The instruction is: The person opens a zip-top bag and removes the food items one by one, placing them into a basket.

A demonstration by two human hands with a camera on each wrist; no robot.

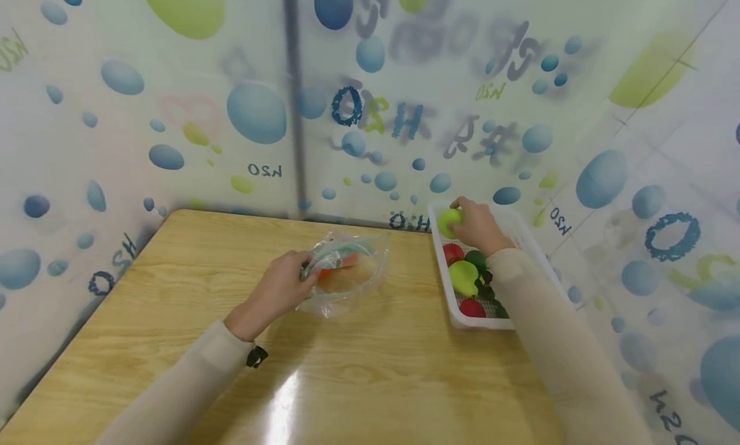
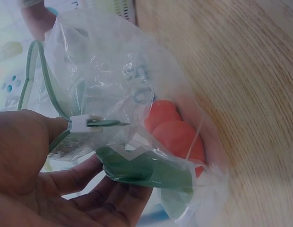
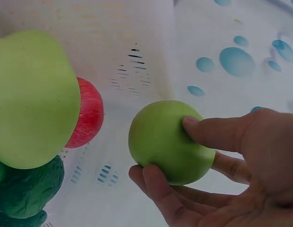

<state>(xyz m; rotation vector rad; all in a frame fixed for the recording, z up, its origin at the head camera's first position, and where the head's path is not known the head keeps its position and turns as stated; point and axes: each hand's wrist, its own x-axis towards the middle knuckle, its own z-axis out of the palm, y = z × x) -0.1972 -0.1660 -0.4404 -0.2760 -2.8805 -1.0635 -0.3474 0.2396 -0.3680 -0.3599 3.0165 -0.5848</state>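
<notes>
At the table's middle my left hand (image 1: 286,281) grips the rim of a clear plastic zip bag (image 1: 370,271). The bag has a green edge and a white slider (image 2: 85,124). A rounded orange-red object (image 2: 179,139), its kind unclear through the plastic, lies inside. Over the far end of a white basket (image 1: 448,297), my right hand (image 1: 478,225) holds a green apple (image 3: 170,142) between thumb and fingers. Below it in the basket are a yellow-green pear (image 1: 464,278), red round fruits (image 1: 472,308) and dark green pieces (image 1: 476,261). My right forearm covers part of the basket.
The wooden table (image 1: 358,374) meets a wall covering (image 1: 260,188) printed with blue and green drops along its back edge. The basket stands at the back right, close to the side wall.
</notes>
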